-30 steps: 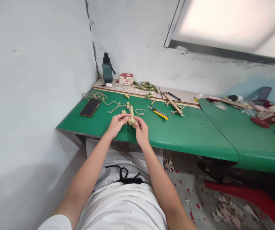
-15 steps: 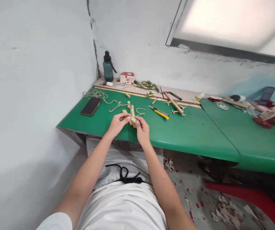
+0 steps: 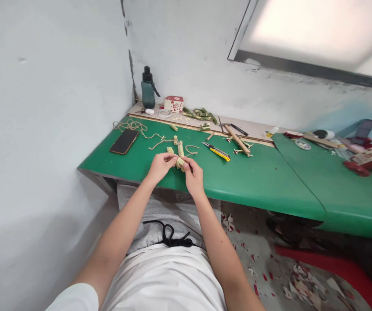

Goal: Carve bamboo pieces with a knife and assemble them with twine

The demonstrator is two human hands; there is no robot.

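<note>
Near the front edge of the green table (image 3: 263, 185), both hands meet over a short pale-green bamboo piece (image 3: 181, 161). My left hand (image 3: 160, 166) pinches its left end between thumb and fingers. On the right end, my right hand (image 3: 193, 173) closes thumb and forefinger. Other bamboo pieces (image 3: 181, 148) lie right behind and under the fingers, partly hidden. A loose end of twine (image 3: 191, 151) curls beside them. To the right rests a yellow utility knife (image 3: 218, 153) with its blade out.
A phone (image 3: 124, 141) and a coil of twine (image 3: 130, 125) lie at the left. Behind stand a water bottle (image 3: 148, 88) and a small box (image 3: 174, 104), beside green bamboo pieces (image 3: 202, 114). A hammer (image 3: 238, 140) lies right of the knife. Wall borders the left side.
The view has shifted slightly. The held bamboo piece has turned a little between my fingers; both hands keep nearly the same place and grip.
</note>
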